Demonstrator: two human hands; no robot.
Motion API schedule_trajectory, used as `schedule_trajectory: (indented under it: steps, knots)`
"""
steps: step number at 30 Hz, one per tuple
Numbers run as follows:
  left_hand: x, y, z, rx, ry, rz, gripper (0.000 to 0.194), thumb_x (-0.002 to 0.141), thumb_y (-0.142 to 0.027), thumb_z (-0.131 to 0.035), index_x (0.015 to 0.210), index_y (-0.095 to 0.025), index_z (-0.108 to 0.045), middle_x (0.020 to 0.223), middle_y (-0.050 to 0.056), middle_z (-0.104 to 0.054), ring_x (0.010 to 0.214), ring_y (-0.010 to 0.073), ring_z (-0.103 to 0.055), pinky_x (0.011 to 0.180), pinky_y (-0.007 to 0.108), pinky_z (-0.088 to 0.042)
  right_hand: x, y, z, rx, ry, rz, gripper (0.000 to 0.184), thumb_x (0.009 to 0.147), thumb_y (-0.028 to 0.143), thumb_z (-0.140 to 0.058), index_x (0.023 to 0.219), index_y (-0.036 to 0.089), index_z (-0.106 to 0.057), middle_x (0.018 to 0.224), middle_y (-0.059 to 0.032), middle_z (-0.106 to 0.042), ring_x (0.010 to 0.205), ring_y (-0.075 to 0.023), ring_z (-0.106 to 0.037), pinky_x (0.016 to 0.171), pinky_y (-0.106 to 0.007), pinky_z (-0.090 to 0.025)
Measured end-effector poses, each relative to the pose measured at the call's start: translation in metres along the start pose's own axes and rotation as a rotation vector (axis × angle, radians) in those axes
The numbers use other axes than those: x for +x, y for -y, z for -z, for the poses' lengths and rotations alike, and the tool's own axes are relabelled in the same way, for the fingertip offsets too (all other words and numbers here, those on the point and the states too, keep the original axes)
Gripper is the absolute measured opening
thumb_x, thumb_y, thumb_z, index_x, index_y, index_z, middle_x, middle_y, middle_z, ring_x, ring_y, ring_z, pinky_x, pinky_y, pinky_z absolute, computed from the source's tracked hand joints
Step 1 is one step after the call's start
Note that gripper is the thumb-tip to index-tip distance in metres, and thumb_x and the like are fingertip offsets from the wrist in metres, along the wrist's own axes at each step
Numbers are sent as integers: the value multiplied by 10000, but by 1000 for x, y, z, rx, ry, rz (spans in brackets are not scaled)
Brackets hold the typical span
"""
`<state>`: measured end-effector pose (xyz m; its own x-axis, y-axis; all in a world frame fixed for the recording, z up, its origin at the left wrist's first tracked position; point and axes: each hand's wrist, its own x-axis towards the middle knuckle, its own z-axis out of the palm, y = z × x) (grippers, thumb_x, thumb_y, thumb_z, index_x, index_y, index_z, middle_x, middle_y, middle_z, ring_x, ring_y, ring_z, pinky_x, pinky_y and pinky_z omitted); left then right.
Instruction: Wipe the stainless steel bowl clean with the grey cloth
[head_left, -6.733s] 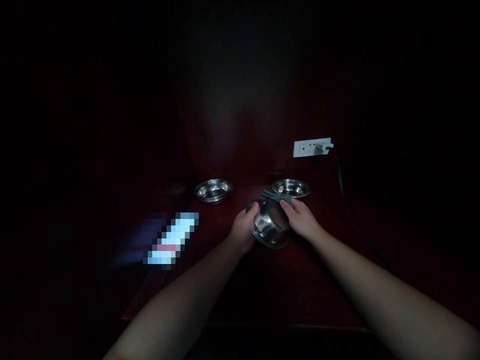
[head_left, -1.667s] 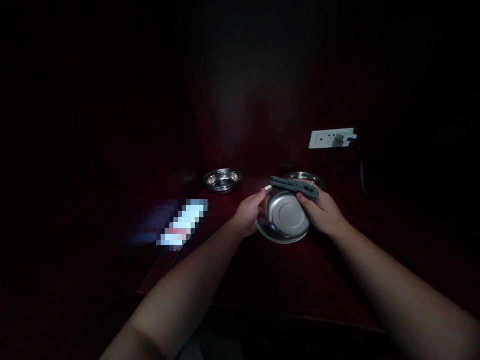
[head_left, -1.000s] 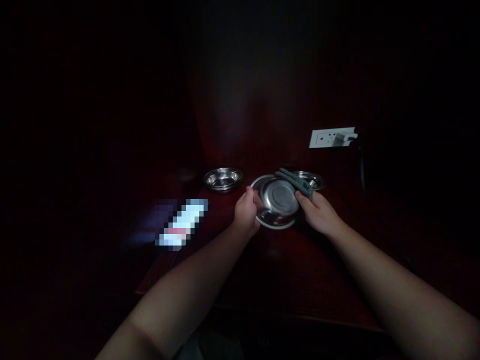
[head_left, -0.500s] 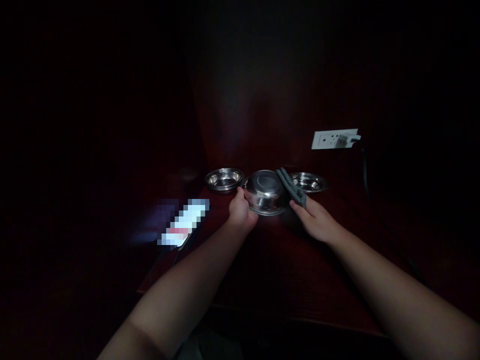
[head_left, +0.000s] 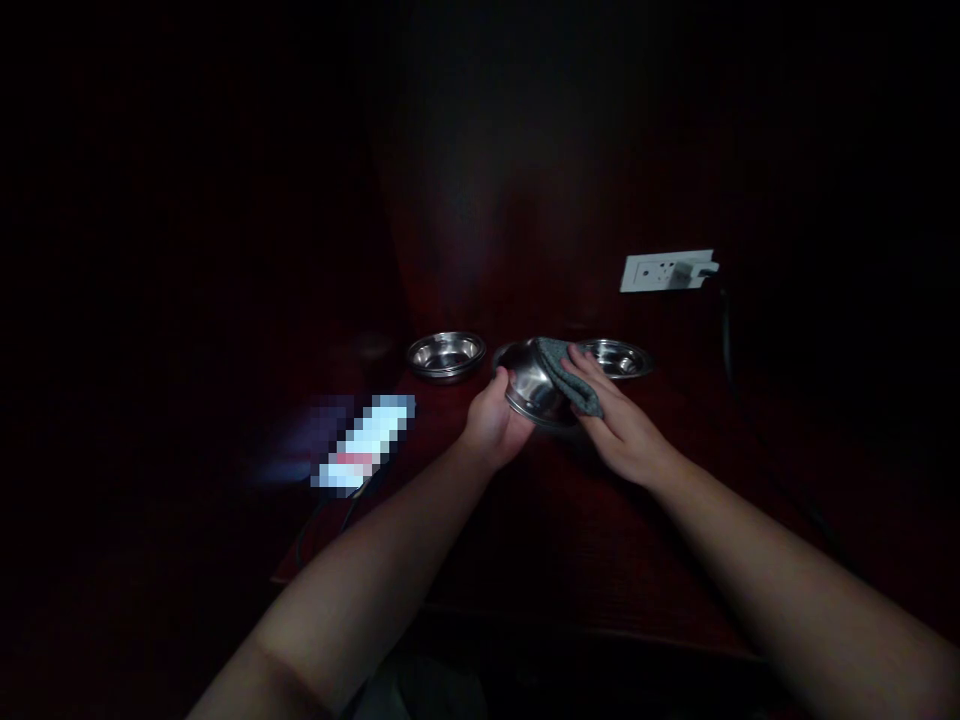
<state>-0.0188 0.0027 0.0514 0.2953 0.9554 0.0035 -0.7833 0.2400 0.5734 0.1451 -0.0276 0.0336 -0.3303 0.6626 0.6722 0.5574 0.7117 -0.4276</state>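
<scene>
My left hand [head_left: 495, 420] grips the rim of a shiny metal bowl [head_left: 531, 385], thumb on its outer side. The bowl is tilted, with its underside turned up and toward the right. Across that underside lies a folded grey cloth [head_left: 568, 375], pressed on by my right hand [head_left: 619, 425]. The right fingers stretch over the cloth, and part of the bowl is hidden beneath it. Behind the left side of the bowl, the edge of another metal dish [head_left: 500, 354] shows a little.
Stacked metal bowls [head_left: 447, 357] stand at the back left, and a metal dish [head_left: 619, 359] at the back right. A lit, blurred-out phone [head_left: 367, 445] with a cable lies left on the dark red table [head_left: 570, 570]. A wall socket [head_left: 667, 271] holds a plug and cord.
The bowl has tipped to the right. My right hand has moved from gripping the cloth's edge beside the bowl to lying over the cloth, which now spreads on the bowl's underside.
</scene>
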Motion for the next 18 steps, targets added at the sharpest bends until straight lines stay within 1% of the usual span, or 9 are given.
schedule_trajectory:
  steps: [2,4,7,10,13,16,18]
  knots:
    - [-3,2,-2,34,51,16,388,944,-335,-366,1122,-84,-602,1216,164,-630,1172,258,-570,1039,446,-406,0,-1,0,-19,6,11,531,949,277,-389,1471,248,-299,1568,-49,-210,1446,-261,-132,1167,-526,-169]
    - [-5,2,-3,61,78,7,385,944,-328,-371,1140,-84,-597,1214,165,-632,1164,257,-577,1045,448,-397,1,-1,0,-25,5,23,544,944,268,-402,1475,264,-285,1570,-38,-204,1445,-261,-135,1165,-532,-171]
    - [-8,1,-4,110,56,-29,354,933,-301,-414,1164,-90,-580,1161,163,-657,1098,244,-616,1027,451,-409,2,1,0,-18,-23,19,559,936,262,-424,1476,274,-279,1575,-31,-184,1445,-258,-136,1170,-524,-166]
    - [-11,2,-2,166,14,-17,329,921,-287,-448,1159,-100,-579,1080,154,-686,997,230,-657,982,457,-441,4,2,1,10,-78,-9,539,935,262,-426,1462,272,-313,1571,-32,-204,1440,-244,-170,1175,-499,-169]
    - [-13,6,0,236,-21,-1,292,906,-286,-478,1106,-117,-608,993,128,-706,882,215,-680,922,449,-477,5,-1,2,44,-136,-37,502,939,277,-423,1436,239,-368,1546,-60,-280,1424,-221,-237,1179,-463,-181]
    - [-13,11,2,308,-43,-43,255,893,-283,-501,1020,-121,-650,945,106,-713,819,186,-679,886,388,-489,7,-4,3,68,-205,-77,448,943,300,-418,1380,206,-448,1476,-94,-411,1379,-212,-344,1168,-449,-219]
    - [-14,15,2,345,-46,-63,252,890,-291,-503,969,-118,-668,917,98,-715,796,171,-673,860,349,-489,7,-5,3,75,-239,-96,406,941,308,-421,1326,209,-502,1408,-95,-498,1326,-217,-426,1149,-459,-262]
